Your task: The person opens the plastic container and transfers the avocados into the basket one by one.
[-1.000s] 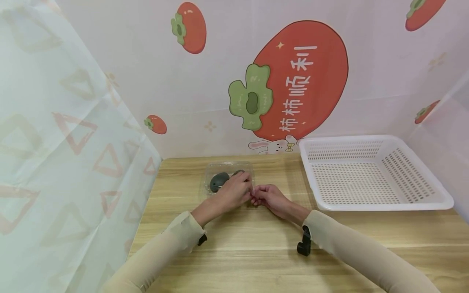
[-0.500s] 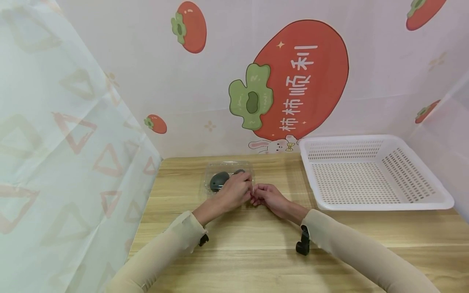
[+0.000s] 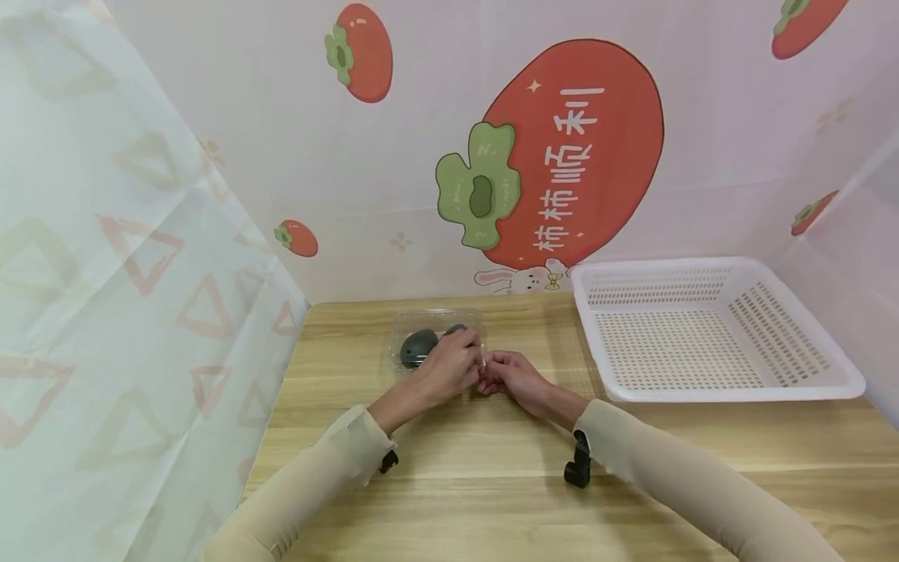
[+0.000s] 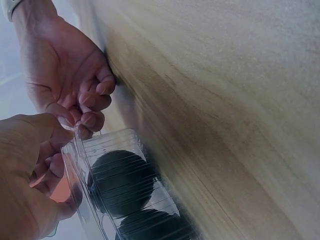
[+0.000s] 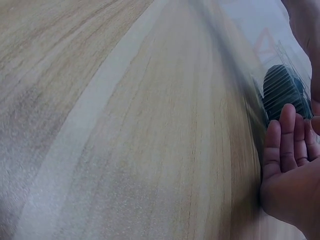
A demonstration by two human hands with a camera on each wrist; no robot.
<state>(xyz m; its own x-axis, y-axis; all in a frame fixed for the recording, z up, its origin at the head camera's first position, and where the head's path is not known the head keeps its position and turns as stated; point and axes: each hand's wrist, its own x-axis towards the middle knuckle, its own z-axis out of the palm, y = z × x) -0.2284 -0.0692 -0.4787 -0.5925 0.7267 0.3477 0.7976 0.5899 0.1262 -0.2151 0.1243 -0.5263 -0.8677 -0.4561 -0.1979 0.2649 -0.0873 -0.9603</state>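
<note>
Beyond the hands, we see a patterned sheet (image 3: 351, 172) printed with red fruit; beneath them runs the wooden bench (image 3: 449, 492). To the right of the hands and well apart from them stands a white basket (image 3: 674, 351). The left hand (image 3: 449, 365) grips the near right corner of a clear container (image 4: 115, 139), which sits just beyond it; the right hand (image 3: 516, 381), fingers curled, meets it there and seems to pinch the same corner. Inside, next to the left hand's fingers, lie two dark ovals (image 4: 122, 182), one partly covered by that hand in the head view. Over the last second we find almost no change: hands and container hold their places. We take it that the work at that corner is unfinished; the container looks closed.
</note>
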